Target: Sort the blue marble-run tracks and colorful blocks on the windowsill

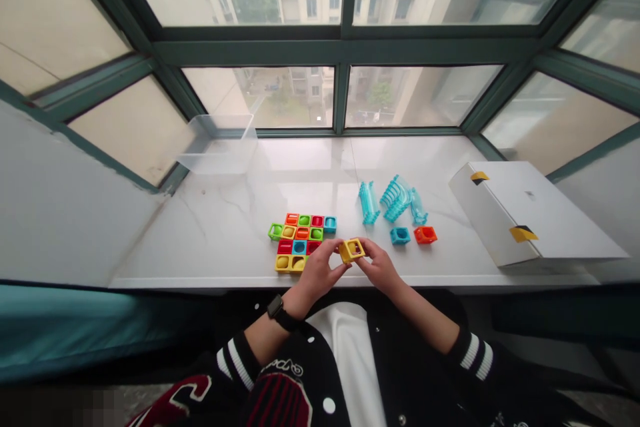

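A teal cloth [75, 327] hangs at the near left, below the edge of the pale, veined windowsill [215, 233]. At the far left of the sill stands a clear plastic bin [215, 163], close to the window frame [250, 53]. Right of it and nearer lies a block group [299, 247] of red, orange, yellow, green and blue cubes set side by side in uneven rows; a green cube [275, 231] juts out on its left side and a blue cube [330, 224] ends its far row on the right. The left hand [320, 270], with a black watch [281, 312] at its wrist, covers the group's near right corner from view. Its thumb and fingers are partly closed, pinching the left side of a yellow block [346, 254]. The right hand [381, 268] is likewise partly closed, its fingertips on the block's right side, so the block sits between both hands near the sill's front edge. Farther right lie a straight turquoise piece [369, 203], a ribbed curved piece [396, 199] and a smaller turquoise piece [419, 207]. Nearer than these, a blue block [400, 235] rests left of an orange block [425, 235]. At the far right of the row sits a white box [560, 213] with yellow-and-black tabs [523, 233].
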### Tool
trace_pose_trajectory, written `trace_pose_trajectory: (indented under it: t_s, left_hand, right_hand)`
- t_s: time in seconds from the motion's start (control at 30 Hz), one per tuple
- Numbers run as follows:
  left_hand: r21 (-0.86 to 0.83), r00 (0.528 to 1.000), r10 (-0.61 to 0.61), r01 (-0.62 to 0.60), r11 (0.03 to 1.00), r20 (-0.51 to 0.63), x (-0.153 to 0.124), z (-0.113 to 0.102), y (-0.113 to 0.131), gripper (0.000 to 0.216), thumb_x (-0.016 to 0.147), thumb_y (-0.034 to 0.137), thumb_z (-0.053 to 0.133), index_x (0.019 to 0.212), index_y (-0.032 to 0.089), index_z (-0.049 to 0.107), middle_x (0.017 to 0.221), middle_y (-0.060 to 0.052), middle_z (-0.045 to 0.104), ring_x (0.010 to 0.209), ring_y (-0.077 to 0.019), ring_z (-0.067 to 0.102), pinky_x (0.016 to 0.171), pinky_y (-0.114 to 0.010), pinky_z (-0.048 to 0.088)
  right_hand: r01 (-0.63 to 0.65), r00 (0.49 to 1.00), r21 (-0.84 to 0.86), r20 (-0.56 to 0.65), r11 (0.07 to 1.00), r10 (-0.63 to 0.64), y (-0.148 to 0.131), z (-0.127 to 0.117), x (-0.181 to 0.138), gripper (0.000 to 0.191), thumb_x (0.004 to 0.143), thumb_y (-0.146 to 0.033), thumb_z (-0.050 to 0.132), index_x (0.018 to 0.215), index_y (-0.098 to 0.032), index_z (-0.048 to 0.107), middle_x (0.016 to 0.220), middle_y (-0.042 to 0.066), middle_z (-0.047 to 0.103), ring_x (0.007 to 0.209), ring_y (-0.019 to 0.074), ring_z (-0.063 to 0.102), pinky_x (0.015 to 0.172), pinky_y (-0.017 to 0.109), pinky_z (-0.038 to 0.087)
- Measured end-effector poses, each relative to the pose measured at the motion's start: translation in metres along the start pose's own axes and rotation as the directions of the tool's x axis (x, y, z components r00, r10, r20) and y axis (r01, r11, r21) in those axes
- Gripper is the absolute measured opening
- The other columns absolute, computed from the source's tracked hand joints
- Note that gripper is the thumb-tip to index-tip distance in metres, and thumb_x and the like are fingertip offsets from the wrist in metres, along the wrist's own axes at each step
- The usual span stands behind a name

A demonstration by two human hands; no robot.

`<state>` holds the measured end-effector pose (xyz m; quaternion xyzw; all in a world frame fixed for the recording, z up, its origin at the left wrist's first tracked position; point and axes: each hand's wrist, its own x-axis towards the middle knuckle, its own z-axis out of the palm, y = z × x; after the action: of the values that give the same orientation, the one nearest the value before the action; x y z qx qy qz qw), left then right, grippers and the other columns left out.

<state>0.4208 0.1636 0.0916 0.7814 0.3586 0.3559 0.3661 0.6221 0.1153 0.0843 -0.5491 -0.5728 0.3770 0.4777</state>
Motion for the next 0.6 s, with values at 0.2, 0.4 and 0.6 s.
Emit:
trace_pose_trajectory:
  t_s: [0.2,0.4,0.6]
  left_hand:
    - [0.024,0.999,-0.028,0.029,0.999,-0.035,0.0,0.004,-0.003,0.048,0.09,0.031,0.078,0.134,0.027,0.058,0.123,-0.008,0.073,0.104,-0.0245,0.073,0.094,-0.044,0.062]
    - [0.134,0.999,0.016,-0.009,0.991,-0.052,0.0,0.018,-0.011,0.051,0.092,0.03,0.075,0.139,0.027,0.055,0.127,-0.01,0.071,0.11,-0.0282,0.071,0.098,-0.047,0.06]
    - [0.265,0.998,0.062,-0.058,0.963,-0.004,0.003,0.023,-0.011,0.05,0.096,0.031,0.069,0.142,0.025,0.052,0.127,-0.012,0.069,0.117,-0.0315,0.068,0.1,-0.049,0.057]
  right_hand:
    - [-0.027,0.999,-0.004,0.047,1.0,0.027,0.013,0.002,-0.002,0.059,0.093,-0.046,0.073,0.145,-0.027,0.054,0.14,0.012,0.067,0.121,0.0306,0.07,0.102,0.048,0.062]
    - [-0.038,0.999,-0.049,0.011,0.998,0.039,0.023,0.004,0.0,0.065,0.089,-0.056,0.076,0.144,-0.028,0.055,0.142,0.013,0.061,0.122,0.0322,0.068,0.097,0.048,0.064]
    - [-0.062,0.998,-0.065,-0.013,0.996,0.061,0.03,0.001,0.004,0.066,0.089,-0.057,0.077,0.143,-0.027,0.055,0.137,0.014,0.061,0.113,0.0303,0.07,0.098,0.05,0.064]
